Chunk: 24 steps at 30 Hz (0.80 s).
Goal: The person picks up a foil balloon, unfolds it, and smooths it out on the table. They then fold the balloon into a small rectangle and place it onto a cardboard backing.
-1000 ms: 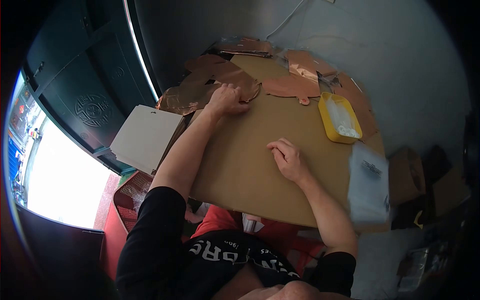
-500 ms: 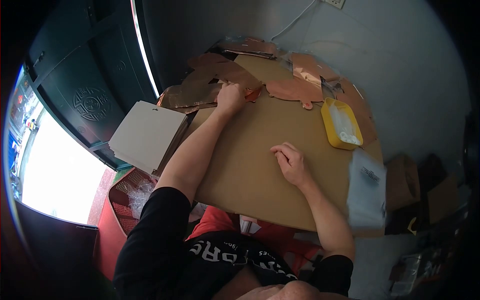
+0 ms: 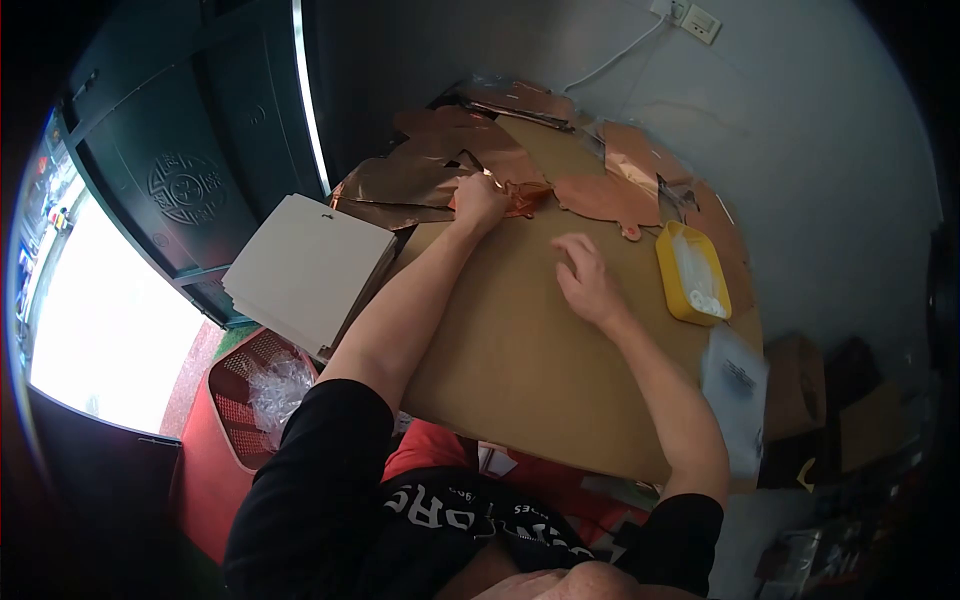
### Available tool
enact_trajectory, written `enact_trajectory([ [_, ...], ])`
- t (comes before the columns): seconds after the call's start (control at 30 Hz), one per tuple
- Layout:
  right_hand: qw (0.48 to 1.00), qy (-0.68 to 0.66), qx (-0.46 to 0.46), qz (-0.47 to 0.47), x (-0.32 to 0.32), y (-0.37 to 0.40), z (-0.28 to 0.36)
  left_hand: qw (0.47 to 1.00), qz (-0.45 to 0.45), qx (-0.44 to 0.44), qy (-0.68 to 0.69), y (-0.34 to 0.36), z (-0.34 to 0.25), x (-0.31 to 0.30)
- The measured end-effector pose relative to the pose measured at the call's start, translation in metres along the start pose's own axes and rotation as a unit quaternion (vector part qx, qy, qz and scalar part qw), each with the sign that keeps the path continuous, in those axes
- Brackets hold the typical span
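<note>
My left hand (image 3: 480, 203) is at the far left of the brown tabletop (image 3: 510, 370), its fingers closed on the edge of a shiny copper-coloured foil balloon (image 3: 524, 200) that lies flat. The fingertips are partly hidden. More flat foil balloons (image 3: 400, 185) are piled beside and behind this hand. To the right, another flat foil balloon (image 3: 600, 197) with a small tab lies at the far edge. Over the middle of the table is my right hand (image 3: 588, 282), empty, with its fingers apart and slightly bent.
A stack of white cards (image 3: 305, 265) stands at the left. A yellow tray (image 3: 668, 280) at the right holds white strips and clear plastic. Clear plastic bags (image 3: 733, 395) lie at the right edge. A red basket (image 3: 228, 400) with crumpled plastic is below left.
My right hand has lifted its fingers apart and moved slightly forward. My left hand remains at the foil balloons. The whole view has shifted a little.
</note>
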State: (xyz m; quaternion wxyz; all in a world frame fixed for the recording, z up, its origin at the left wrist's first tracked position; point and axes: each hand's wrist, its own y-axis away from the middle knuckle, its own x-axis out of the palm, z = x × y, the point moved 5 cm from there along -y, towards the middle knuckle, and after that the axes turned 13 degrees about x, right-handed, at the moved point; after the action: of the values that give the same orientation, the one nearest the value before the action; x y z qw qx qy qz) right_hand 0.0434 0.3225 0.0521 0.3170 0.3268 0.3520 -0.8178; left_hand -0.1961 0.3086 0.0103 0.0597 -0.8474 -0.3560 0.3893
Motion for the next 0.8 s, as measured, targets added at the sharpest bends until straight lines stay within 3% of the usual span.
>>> enact_trajectory([
  [0.03, 0.997, 0.042, -0.059, -0.032, 0.004, -0.011, 0.005, 1.0, -0.002, 0.004, -0.008, 0.001, -0.002, -0.002],
  [0.13, 0.992, 0.083, -0.074, -0.052, 0.022, -0.044, 0.008, 0.999, -0.002, 0.035, 0.013, 0.001, 0.001, -0.001],
  [0.23, 0.994, 0.098, -0.027, -0.045, 0.042, -0.071, 0.001, 0.998, -0.035, 0.058, 0.006, 0.0, 0.006, 0.003],
  [0.3, 0.994, 0.1, 0.031, 0.031, 0.053, -0.083, -0.007, 0.994, -0.063, 0.092, 0.004, -0.001, 0.012, 0.006],
  [0.4, 0.988, 0.124, 0.056, 0.071, 0.062, -0.081, -0.01, 0.982, -0.047, 0.012, 0.184, -0.006, 0.03, 0.016],
  [0.47, 0.987, 0.136, 0.047, 0.069, 0.064, -0.075, -0.009, 0.971, -0.109, -0.018, 0.213, -0.004, 0.029, 0.01],
  [0.5, 0.988, 0.137, 0.039, 0.066, 0.062, -0.073, -0.007, 0.963, -0.141, -0.032, 0.228, -0.002, 0.024, 0.001],
  [0.6, 0.987, 0.153, 0.016, 0.05, 0.064, -0.072, -0.008, 0.966, -0.208, -0.116, 0.103, -0.014, 0.013, -0.036],
  [0.63, 0.986, 0.161, 0.007, 0.046, 0.065, -0.071, -0.009, 0.969, -0.176, -0.134, 0.111, -0.016, 0.002, -0.056],
  [0.7, 0.988, 0.152, 0.006, 0.038, 0.065, -0.069, -0.007, 0.97, -0.204, -0.132, 0.032, -0.047, 0.014, -0.094],
  [0.77, 0.989, 0.147, 0.005, 0.034, 0.065, -0.068, -0.007, 0.964, -0.238, -0.119, -0.024, -0.056, -0.011, -0.167],
  [0.8, 0.989, 0.146, 0.004, 0.034, 0.066, -0.068, -0.009, 0.942, -0.319, -0.09, -0.048, -0.076, -0.004, -0.202],
])
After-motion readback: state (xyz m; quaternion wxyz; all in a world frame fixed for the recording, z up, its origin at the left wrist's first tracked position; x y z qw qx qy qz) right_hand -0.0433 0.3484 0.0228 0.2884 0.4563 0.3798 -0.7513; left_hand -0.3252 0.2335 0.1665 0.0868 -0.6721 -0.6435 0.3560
